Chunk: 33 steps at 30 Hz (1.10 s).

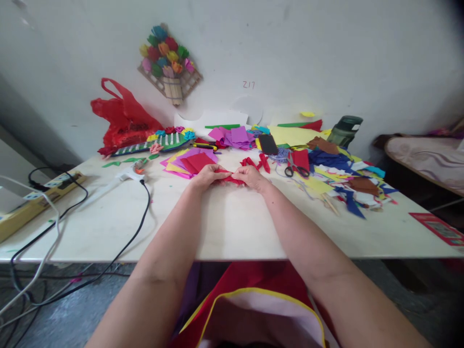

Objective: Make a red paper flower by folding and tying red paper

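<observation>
By wall (pixel 308 58), on tabletop (pixel 241 232) — red material (pixel 235 181)

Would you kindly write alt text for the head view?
A person's left hand and right hand pinch red material over a white table; scissors and colorful scraps lie to the right, a white corded tool to the left.

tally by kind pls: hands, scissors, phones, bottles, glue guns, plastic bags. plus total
Hands: 2 (left hand and right hand, both pinching red material)
Scissors: 1 pair, black-handled scissors
Phones: 1 black phone
Bottles: 1 dark green bottle
Glue guns: 1 white glue gun
Plastic bags: 1 red bag
Total: 7
</observation>
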Motion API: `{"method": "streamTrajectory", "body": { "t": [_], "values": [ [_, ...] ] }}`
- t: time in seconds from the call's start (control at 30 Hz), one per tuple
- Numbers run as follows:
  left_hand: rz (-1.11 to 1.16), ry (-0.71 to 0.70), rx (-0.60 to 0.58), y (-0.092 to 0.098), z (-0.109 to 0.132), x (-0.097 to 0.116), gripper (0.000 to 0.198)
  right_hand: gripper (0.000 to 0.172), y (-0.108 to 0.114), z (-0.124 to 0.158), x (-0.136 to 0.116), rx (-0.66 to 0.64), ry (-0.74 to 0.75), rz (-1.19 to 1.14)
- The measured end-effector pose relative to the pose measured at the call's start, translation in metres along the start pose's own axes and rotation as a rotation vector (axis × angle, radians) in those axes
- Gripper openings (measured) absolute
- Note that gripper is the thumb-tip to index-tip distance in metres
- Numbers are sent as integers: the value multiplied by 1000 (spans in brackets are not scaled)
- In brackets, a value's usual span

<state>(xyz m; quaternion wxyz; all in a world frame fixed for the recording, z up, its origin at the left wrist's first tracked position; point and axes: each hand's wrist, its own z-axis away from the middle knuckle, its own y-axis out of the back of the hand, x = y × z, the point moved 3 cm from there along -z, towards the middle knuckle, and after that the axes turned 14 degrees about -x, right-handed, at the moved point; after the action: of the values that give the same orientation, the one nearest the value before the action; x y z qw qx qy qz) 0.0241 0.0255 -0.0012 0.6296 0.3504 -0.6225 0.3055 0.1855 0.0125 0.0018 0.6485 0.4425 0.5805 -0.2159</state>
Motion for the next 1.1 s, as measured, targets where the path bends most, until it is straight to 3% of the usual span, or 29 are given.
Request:
{"method": "streamTrajectory", "body": {
  "t": [0.1,0.3,0.53,1.1],
  "values": [
    [15,-31,-4,-1,0,-1,36,28,0,0,0,7,10,-12],
    [15,-94,97,-1,-1,2,38,29,0,-1,6,-16,-11,-225],
    [-72,-144,156,-1,-2,3,37,18,0,-3,8,116,-42,-264],
    [-55,-106,59,-2,-2,0,33,19,2,-5,11,136,-33,-253]
  ]
}}
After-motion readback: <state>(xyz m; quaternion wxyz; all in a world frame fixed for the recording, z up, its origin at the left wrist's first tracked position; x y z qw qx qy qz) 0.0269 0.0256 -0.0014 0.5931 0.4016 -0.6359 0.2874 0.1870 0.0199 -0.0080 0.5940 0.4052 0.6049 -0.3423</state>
